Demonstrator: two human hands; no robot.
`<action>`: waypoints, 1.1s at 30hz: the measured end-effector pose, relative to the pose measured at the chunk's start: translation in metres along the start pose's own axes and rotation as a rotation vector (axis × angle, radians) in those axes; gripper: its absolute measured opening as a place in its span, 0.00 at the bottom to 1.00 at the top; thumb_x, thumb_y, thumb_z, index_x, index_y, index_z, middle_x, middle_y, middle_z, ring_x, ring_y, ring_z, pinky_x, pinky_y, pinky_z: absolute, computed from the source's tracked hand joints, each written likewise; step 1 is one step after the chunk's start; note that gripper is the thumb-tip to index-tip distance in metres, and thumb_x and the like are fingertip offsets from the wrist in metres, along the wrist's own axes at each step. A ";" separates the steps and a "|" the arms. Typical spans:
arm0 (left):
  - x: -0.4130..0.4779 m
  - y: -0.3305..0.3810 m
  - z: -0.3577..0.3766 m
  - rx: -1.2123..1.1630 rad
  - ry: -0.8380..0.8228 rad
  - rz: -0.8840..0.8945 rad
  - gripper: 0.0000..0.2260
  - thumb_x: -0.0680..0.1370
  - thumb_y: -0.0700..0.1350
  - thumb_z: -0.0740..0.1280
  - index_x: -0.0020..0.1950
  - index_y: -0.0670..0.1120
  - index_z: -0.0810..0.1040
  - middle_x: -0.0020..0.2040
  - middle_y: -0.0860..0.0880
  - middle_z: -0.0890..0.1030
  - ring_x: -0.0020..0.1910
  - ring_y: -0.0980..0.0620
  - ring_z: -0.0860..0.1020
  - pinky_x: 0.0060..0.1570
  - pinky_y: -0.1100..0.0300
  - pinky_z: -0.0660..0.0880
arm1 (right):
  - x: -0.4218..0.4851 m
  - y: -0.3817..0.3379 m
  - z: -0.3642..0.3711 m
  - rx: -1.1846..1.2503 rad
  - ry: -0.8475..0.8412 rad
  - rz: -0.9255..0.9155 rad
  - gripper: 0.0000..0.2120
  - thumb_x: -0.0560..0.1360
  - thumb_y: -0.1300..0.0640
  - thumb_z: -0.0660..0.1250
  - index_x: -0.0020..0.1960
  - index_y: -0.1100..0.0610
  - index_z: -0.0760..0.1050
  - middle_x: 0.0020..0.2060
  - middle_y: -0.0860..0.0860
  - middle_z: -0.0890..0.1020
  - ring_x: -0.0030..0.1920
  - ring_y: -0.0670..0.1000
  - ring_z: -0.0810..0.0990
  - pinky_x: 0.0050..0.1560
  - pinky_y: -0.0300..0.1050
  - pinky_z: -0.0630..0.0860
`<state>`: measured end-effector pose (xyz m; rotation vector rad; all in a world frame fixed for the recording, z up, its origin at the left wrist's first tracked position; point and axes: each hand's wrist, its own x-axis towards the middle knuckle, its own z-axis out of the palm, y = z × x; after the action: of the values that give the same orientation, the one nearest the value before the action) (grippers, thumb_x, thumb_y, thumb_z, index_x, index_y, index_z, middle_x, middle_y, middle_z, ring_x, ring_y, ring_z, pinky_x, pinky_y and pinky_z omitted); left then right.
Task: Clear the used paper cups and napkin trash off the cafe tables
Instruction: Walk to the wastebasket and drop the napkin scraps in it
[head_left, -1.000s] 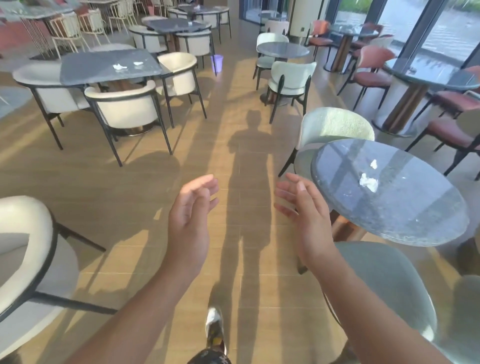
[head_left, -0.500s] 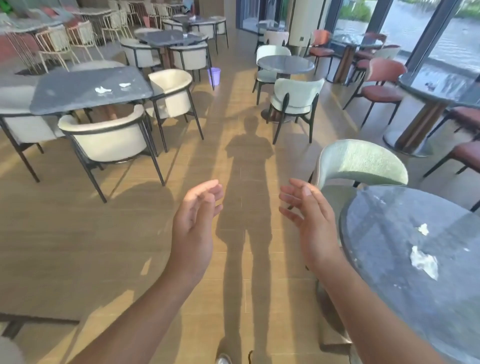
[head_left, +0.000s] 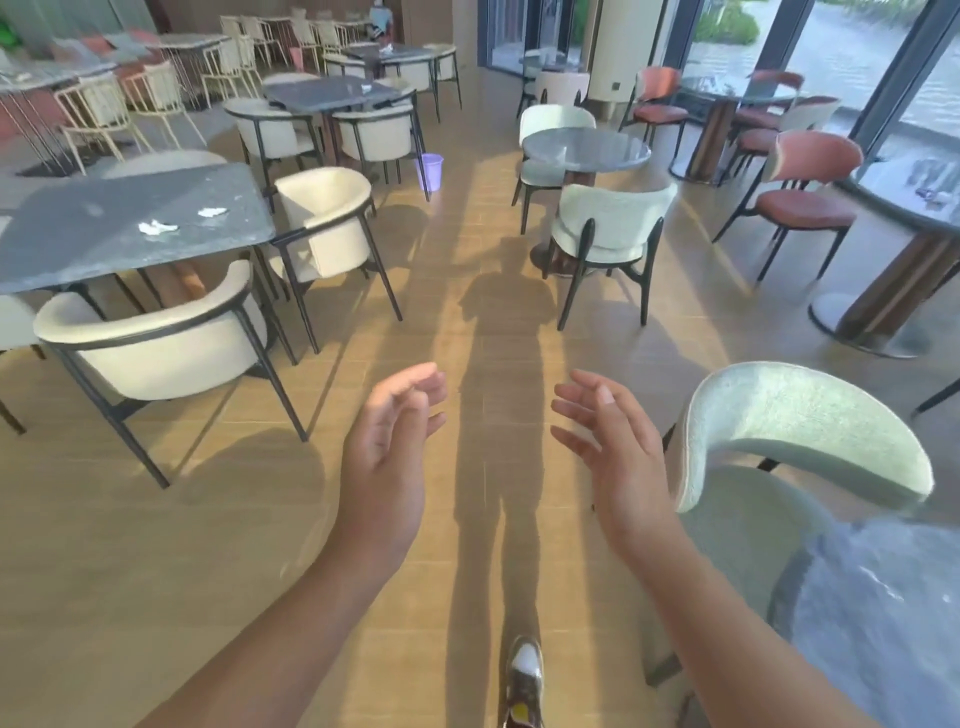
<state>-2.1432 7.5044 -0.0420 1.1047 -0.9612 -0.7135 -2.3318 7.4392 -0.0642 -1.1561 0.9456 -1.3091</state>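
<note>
Two crumpled white napkins lie on the grey rectangular table (head_left: 104, 244) at the left: one napkin (head_left: 157, 227) nearer me, another napkin (head_left: 212, 212) just beyond it. More white scraps (head_left: 367, 88) sit on a further grey table. My left hand (head_left: 387, 447) and my right hand (head_left: 610, 447) are held out over the wooden aisle floor, palms facing each other, fingers relaxed, holding nothing. Both hands are well short of the napkins.
Cream armchairs (head_left: 156, 338) ring the left table. A purple bin (head_left: 431, 171) stands up the aisle. A pale green chair (head_left: 800, 441) and a round grey table edge (head_left: 883, 623) are at my right. Another round table (head_left: 586, 149) with green chairs lies ahead right.
I have walked forward along the aisle. The round table with napkin scraps on my right has slid down and mostly out of view. The left table is closer. Hands stay empty.
</note>
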 end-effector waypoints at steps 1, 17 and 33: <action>0.029 -0.008 0.012 0.003 0.010 0.003 0.16 0.79 0.57 0.63 0.62 0.52 0.80 0.61 0.51 0.84 0.64 0.51 0.81 0.63 0.51 0.79 | 0.035 0.002 -0.002 -0.003 -0.008 0.013 0.18 0.79 0.44 0.63 0.62 0.50 0.82 0.58 0.52 0.86 0.62 0.53 0.83 0.62 0.53 0.80; 0.429 -0.128 0.113 -0.038 0.111 -0.005 0.13 0.81 0.51 0.62 0.62 0.52 0.79 0.61 0.51 0.85 0.65 0.51 0.81 0.63 0.51 0.79 | 0.478 0.037 0.046 -0.030 -0.109 0.001 0.16 0.80 0.44 0.64 0.62 0.49 0.82 0.57 0.51 0.85 0.62 0.52 0.83 0.61 0.53 0.80; 0.858 -0.248 0.149 -0.070 0.007 0.005 0.17 0.77 0.59 0.63 0.62 0.54 0.80 0.60 0.53 0.85 0.64 0.51 0.82 0.63 0.50 0.78 | 0.888 0.096 0.158 0.011 -0.003 -0.014 0.19 0.76 0.39 0.67 0.61 0.47 0.83 0.57 0.53 0.85 0.63 0.57 0.82 0.59 0.53 0.79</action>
<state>-1.9137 6.6290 -0.0203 1.0424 -0.9267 -0.7335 -2.0932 6.5644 -0.0341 -1.1574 0.9286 -1.3218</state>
